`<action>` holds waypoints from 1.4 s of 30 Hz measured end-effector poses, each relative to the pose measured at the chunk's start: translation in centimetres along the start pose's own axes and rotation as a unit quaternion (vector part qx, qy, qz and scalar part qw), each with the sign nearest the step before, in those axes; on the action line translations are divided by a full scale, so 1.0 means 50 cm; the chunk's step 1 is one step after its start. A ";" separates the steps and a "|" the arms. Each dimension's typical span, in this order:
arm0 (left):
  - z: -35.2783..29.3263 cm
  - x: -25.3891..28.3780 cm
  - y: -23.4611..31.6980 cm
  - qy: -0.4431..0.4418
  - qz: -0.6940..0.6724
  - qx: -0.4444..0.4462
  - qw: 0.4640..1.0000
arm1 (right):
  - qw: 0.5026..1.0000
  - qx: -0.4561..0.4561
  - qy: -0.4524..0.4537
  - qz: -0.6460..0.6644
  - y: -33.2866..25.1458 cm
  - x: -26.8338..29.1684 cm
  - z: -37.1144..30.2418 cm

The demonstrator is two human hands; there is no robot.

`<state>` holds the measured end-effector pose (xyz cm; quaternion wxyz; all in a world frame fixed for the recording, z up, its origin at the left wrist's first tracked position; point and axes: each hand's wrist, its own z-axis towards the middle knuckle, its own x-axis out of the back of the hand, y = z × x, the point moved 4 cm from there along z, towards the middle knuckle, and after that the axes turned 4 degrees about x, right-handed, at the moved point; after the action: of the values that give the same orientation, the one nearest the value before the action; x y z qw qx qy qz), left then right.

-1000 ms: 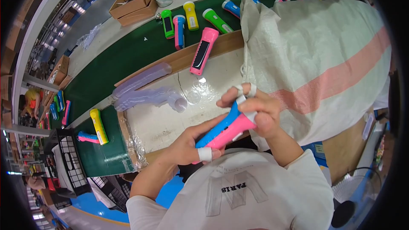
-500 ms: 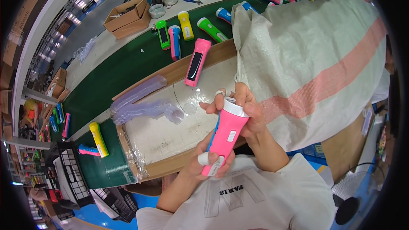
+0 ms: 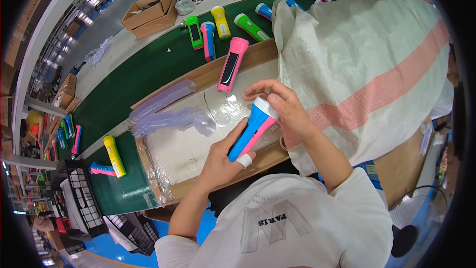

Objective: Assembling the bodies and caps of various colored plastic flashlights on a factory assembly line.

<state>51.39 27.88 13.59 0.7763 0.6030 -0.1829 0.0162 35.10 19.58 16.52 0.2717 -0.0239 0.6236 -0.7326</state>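
My left hand [image 3: 224, 161], a white wrap on its thumb, is closed round the lower body of a blue and pink flashlight [image 3: 252, 130]. The flashlight's white head tilts up and away from me, and its blue side faces up. My right hand [image 3: 283, 103] is beside that head with fingers stretched out and apart, the thumb close to the white rim; whether it touches cannot be told. Beyond my hands, a pink flashlight [image 3: 232, 65] with a dark panel leans on the cardboard tray's far edge. Clear plastic lens discs [image 3: 222, 117] lie in the tray [image 3: 173, 161].
Stacked clear round plastic pieces [image 3: 171, 100] lie in the tray's left part. A big white woven sack [image 3: 362, 64] bulges at the right. More flashlights, including a yellow one [image 3: 220, 22], stand on the green belt [image 3: 119, 89]. A cardboard box [image 3: 148, 15] sits behind.
The flashlight has turned from its pink switch side to its blue side. My right hand has come off its head and spread its fingers. My left hand still holds the body.
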 end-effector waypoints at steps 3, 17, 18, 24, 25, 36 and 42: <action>-0.012 -0.022 0.012 -0.033 -0.200 0.124 0.971 | 0.996 0.006 -0.010 0.085 0.000 -0.022 -0.009; -0.105 -0.140 0.034 -0.106 -0.703 0.204 0.673 | 0.888 0.040 -0.077 0.451 0.044 -0.087 -0.056; -0.100 -0.130 0.029 -0.073 -0.636 0.209 0.740 | 0.923 0.046 -0.054 0.379 0.039 -0.074 -0.060; -0.064 -0.083 -0.006 0.104 -0.049 0.018 0.993 | 0.993 0.070 0.063 0.078 0.024 -0.049 -0.075; -0.064 -0.084 -0.008 0.112 -0.032 0.010 0.993 | 0.992 0.036 0.070 0.094 0.025 -0.052 -0.072; -0.118 -0.168 0.007 -0.158 -0.745 0.250 0.598 | 0.859 0.045 -0.116 0.496 0.074 -0.071 -0.060; -0.080 -0.102 -0.001 0.010 -0.410 0.218 0.886 | 0.953 0.041 -0.048 0.296 0.061 -0.033 -0.059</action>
<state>47.69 32.62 11.18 0.5643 0.7782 0.0965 -0.2581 36.55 22.72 13.52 0.5068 0.1379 0.5581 -0.6424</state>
